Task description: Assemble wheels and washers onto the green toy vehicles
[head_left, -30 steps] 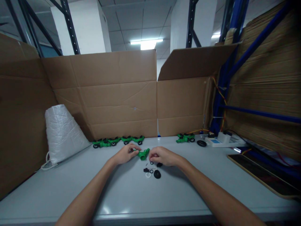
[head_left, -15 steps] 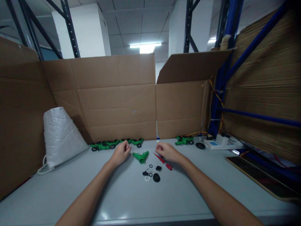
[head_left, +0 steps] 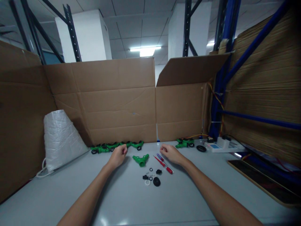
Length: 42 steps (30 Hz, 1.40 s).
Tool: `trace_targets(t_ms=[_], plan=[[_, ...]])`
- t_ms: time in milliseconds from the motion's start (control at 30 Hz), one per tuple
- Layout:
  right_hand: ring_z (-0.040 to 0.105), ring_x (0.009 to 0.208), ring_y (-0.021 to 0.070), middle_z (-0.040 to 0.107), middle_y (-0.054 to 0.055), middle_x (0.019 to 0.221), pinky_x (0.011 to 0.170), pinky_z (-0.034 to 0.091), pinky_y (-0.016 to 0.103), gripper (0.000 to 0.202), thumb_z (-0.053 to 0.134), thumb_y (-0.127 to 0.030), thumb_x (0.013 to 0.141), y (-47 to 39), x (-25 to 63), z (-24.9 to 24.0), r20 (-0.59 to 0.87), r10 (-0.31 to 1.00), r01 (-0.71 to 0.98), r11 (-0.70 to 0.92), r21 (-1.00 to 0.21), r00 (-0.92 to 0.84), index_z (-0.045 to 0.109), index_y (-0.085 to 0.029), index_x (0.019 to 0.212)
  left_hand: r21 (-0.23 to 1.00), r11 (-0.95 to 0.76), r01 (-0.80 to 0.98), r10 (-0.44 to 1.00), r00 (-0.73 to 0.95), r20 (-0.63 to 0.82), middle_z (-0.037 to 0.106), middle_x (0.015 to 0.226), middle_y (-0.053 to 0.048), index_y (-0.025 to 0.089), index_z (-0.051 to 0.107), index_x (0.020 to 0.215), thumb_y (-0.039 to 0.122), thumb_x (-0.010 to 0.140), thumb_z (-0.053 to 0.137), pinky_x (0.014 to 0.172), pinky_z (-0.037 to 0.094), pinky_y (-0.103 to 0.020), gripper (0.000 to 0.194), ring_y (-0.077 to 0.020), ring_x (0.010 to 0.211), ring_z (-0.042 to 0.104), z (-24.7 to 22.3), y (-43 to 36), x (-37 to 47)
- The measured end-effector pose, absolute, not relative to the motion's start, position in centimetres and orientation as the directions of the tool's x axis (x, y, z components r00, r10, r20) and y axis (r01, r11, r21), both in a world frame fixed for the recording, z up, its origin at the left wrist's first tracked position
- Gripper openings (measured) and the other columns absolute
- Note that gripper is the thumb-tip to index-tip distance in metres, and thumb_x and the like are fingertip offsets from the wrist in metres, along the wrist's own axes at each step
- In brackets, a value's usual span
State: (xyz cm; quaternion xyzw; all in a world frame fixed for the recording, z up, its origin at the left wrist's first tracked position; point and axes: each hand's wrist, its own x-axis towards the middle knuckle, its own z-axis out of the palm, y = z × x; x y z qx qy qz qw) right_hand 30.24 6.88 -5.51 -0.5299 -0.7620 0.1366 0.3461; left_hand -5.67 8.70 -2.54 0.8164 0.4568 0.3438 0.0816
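Note:
My left hand [head_left: 118,156] rests on the table, its fingers curled into a loose fist with nothing seen in it. To its right lies a green branched plastic fitting [head_left: 141,160] with a round opening facing me. My right hand [head_left: 171,153] is also closed, thumb side up, and no object shows in its fingers. Just left of it lie a red-handled screwdriver [head_left: 167,169] and a second screwdriver with a purple-blue handle [head_left: 160,156]. Between my forearms sit small loose parts: a black round cap [head_left: 156,181], a white ring [head_left: 147,182], black O-rings and small black pieces.
Several green fittings with black parts [head_left: 101,148] line the back left, and another green assembly [head_left: 184,143] stands back right beside a black ring [head_left: 201,148]. A power strip [head_left: 225,146], a dark panel [head_left: 261,182] and a white padded bag [head_left: 62,141] flank the table. Cardboard walls [head_left: 117,106] enclose it.
Both hands have drawn slightly apart, left hand to the left and right hand to the right, uncovering more of the screwdrivers. The whole view has shifted down a little.

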Motion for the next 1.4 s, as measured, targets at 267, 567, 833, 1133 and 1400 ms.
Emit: trace_targets(t_ms=[267,567,833,1133,1400], plan=[[0.052,0.066,0.0153,0.059,-0.002,0.068,0.066,0.034,0.025,0.016,0.055,-0.026,0.09,7.4,30.2,-6.3,0.382,0.905,0.679,0.4,-0.616,-0.187,0.065,-0.016,0.084,0.417,-0.585,0.696,0.794,0.385,0.471,0.04,0.065,0.004,0.021,0.032,0.069,0.003,0.061,0.04,0.064,0.022,-0.028,0.021,-0.0155,0.067,0.038,-2.5,8.4,-5.8],[0.046,0.062,0.0156,0.048,-0.004,0.062,0.061,0.032,0.026,0.026,0.051,-0.04,0.09,7.8,30.4,-7.2,0.437,0.894,0.563,0.411,-0.717,-0.097,0.06,-0.019,0.079,0.409,-0.546,0.731,0.799,0.306,0.517,0.047,0.067,0.004,0.022,0.034,0.071,0.009,0.078,0.047,0.064,0.025,-0.026,0.02,-0.0151,0.066,0.043,-3.3,8.5,-6.1],[0.049,0.065,0.0183,0.051,0.0,0.063,0.062,0.036,0.028,0.032,0.046,-0.044,0.087,7.4,30.4,-6.5,0.423,0.905,0.495,0.385,-0.779,-0.037,0.058,-0.02,0.069,0.41,-0.491,0.768,0.807,0.225,0.545,0.048,0.065,0.004,0.023,0.031,0.071,0.022,0.089,0.05,0.064,0.027,-0.026,0.027,-0.0153,0.064,0.045,-2.9,8.3,-6.4],[0.047,0.058,0.0176,0.046,-0.001,0.056,0.058,0.034,0.029,0.037,0.043,-0.043,0.089,7.2,30.3,-6.2,0.429,0.902,0.5,0.351,-0.791,0.044,0.057,-0.02,0.063,0.328,-0.451,0.83,0.781,0.189,0.596,0.046,0.063,0.003,0.024,0.034,0.073,0.027,0.098,0.046,0.063,0.024,-0.029,0.027,-0.0173,0.06,0.046,-3.1,7.8,-6.0],[0.053,0.063,0.0188,0.059,0.003,0.062,0.063,0.031,0.029,0.04,0.041,-0.037,0.098,6.8,29.7,-6.5,0.546,0.837,0.764,0.321,-0.559,0.048,0.056,-0.021,0.065,0.173,-0.415,0.893,0.781,0.253,0.571,0.056,0.072,-0.002,0.024,0.044,0.078,0.022,0.099,0.046,0.064,0.024,-0.03,0.021,-0.0212,0.07,0.055,-3.5,7.1,-5.3]])
